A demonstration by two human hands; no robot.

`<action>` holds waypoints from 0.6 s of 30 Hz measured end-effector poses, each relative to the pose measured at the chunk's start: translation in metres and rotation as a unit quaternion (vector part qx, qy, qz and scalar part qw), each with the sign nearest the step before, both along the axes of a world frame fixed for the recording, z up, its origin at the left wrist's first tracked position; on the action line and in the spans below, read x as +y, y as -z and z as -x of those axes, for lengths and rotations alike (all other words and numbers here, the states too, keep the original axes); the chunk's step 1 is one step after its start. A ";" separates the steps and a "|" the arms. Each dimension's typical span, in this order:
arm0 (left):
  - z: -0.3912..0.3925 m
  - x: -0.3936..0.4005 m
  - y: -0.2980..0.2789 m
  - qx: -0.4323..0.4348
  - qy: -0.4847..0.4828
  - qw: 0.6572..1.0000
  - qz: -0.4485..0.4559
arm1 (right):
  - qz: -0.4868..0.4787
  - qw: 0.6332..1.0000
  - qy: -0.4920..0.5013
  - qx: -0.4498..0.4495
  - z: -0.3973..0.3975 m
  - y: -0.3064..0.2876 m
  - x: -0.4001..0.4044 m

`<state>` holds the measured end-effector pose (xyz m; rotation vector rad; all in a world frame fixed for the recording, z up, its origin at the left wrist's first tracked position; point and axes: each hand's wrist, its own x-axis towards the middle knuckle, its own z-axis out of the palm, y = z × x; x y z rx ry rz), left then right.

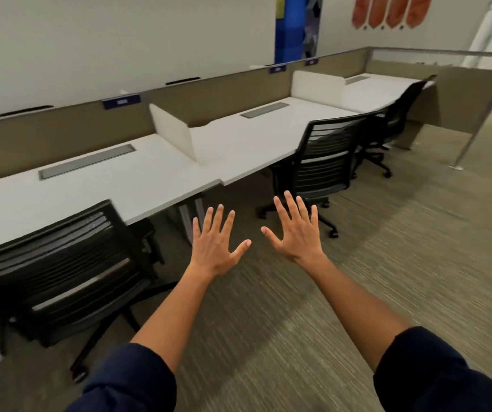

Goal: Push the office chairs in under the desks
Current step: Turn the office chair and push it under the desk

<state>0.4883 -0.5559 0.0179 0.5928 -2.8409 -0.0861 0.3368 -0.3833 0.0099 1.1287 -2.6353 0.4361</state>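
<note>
Right now both my arms reach forward over the striped grey-brown carpet [357, 292], dark blue sleeves [131, 379] pushed up above the elbows. My left hand [216, 246] and my right hand [298, 231] are held side by side, backs toward me, every finger spread wide — neither has hold of anything, and neither touches a chair. A long row of white worktop [137, 179] runs from the lower left up to the far right, backed by a tan fabric partition [209, 96] that carries small dark blue name plates [121, 101], and split into bays by low white divider panels [172, 129]. Grey flush cable lids [85, 162] sit in the worktop surface. Nearest me on the left stands a black mesh-backed office chair on castors [60, 263]; its back is close against the worktop edge, its seat part way under. Ahead of my right hand a second black slatted-back office chair [325, 156] sits tucked at the middle bay, its wheeled base showing on the carpet. Beyond it a third black office chair [402, 114] stands at the far bay, near the tan end panel [437, 114]. On the white wall behind hang a blue banner [296, 28] and orange-red shapes [390, 10] — both cut off by the top of the view. The edges of the scene are smeared with blur.
</note>
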 end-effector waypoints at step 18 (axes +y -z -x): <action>0.365 0.139 0.012 -0.035 0.117 0.993 -0.001 | -0.019 0.993 0.119 -0.001 0.336 0.004 0.184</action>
